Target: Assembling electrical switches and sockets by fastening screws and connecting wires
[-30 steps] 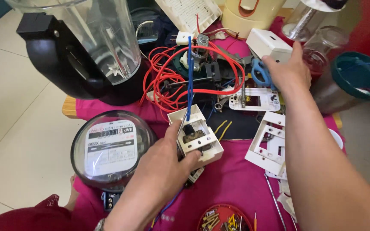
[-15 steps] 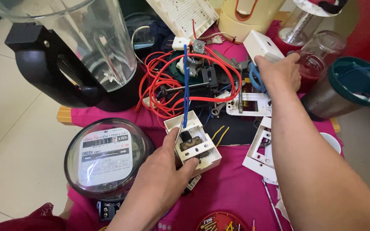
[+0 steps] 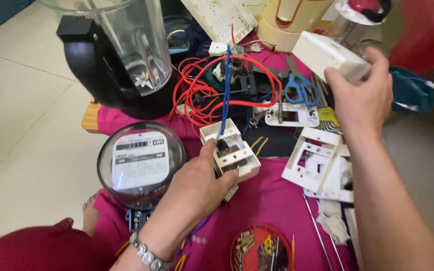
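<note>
My left hand (image 3: 197, 188) grips a white open switch module (image 3: 229, 150) on the magenta cloth (image 3: 272, 200). A blue wire (image 3: 225, 90) rises from the module toward a tangle of red wires (image 3: 202, 100). My right hand (image 3: 362, 98) is raised at the upper right and holds a white rectangular plastic box (image 3: 327, 55) above the table. Under that arm lies a white switch frame (image 3: 317, 165).
A round glass electric meter (image 3: 139, 163) sits left of my left hand. A black-based blender with a clear jar (image 3: 121, 55) stands behind it. Blue-handled scissors (image 3: 300, 88), a white faceplate (image 3: 290, 114), a round tin of screws (image 3: 259, 248), a teal lid (image 3: 413, 90) and a cream appliance (image 3: 292, 20) crowd the table.
My right hand has lifted the white box off the table and drawn it toward me. The left hand keeps its hold on the switch module.
</note>
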